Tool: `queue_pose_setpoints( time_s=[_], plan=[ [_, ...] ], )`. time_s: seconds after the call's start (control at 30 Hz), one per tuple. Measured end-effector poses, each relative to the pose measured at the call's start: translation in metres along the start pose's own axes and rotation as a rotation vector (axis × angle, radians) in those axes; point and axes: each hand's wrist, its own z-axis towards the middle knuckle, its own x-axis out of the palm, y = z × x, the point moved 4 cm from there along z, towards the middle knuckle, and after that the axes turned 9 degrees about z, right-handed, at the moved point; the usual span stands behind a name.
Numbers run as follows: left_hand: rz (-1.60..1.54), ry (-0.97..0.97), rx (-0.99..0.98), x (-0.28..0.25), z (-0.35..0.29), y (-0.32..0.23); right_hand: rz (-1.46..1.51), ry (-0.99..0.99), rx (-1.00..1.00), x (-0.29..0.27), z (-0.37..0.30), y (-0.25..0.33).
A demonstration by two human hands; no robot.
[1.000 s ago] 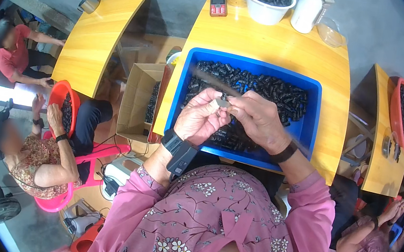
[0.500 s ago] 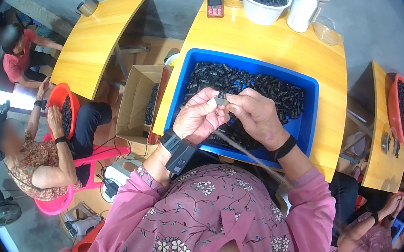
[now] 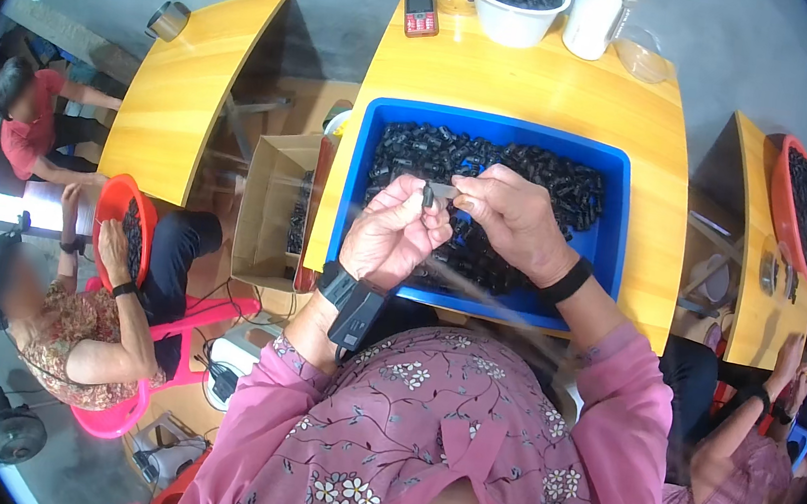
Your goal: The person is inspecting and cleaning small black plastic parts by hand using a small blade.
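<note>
My left hand (image 3: 391,238) is closed, pinching a small black plastic part (image 3: 428,196) upright between thumb and fingers. In my right hand (image 3: 519,228), also closed, is a flat grey metal blade (image 3: 444,191) whose tip points left and meets or nearly meets the part. Its other end is hidden by my fingers. Both hands are over a blue tray (image 3: 609,247) that holds a great many similar black parts.
The tray rests on a yellow wooden table (image 3: 662,183). At its far end are a red phone (image 3: 420,18), a white bowl (image 3: 514,26) of black parts, a white jug (image 3: 594,15) and a clear bowl (image 3: 641,58). A cardboard box (image 3: 261,224) stands left. Co-workers sit on both sides.
The blade was held broad and flat across the fingertips; now it lies edgewise, pointing left at the black part, which shows more plainly. Both hands stay over the tray.
</note>
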Motion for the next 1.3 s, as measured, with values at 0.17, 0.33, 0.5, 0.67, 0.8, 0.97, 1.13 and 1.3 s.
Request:
queue_pose_setpoints(
  time_s=[0.17, 0.33, 0.5, 0.67, 0.8, 0.97, 1.13, 1.3],
  plan=[
    [-0.023, -0.073, -0.059, 0.003, -0.002, 0.000, 0.005, -0.020, 0.050, -0.001, 0.002, 0.004],
    [-0.036, -0.069, -0.098, 0.006, -0.001, -0.001, 0.190, -0.104, 0.232, -0.003, 0.001, -0.004],
    [-0.023, -0.075, -0.109, 0.003, 0.000, -0.001, 0.232, -0.056, 0.321, 0.002, 0.005, -0.002],
    [0.005, -0.120, -0.150, 0.005, 0.000, -0.001, 0.288, -0.029, 0.375, 0.009, 0.011, 0.005],
    [0.050, -0.072, -0.168, 0.010, -0.001, -0.001, 0.406, 0.008, 0.447, 0.010, 0.006, -0.006],
    [0.057, -0.003, -0.223, 0.012, 0.001, 0.000, 0.468, -0.001, 0.515, 0.005, 0.010, -0.008],
    [0.058, -0.016, -0.229, 0.015, 0.003, 0.000, 0.471, -0.011, 0.605, -0.002, 0.010, -0.012],
    [0.077, -0.065, -0.227, 0.013, 0.002, 0.000, 0.344, 0.010, 0.465, 0.004, 0.010, -0.005]
  ],
)
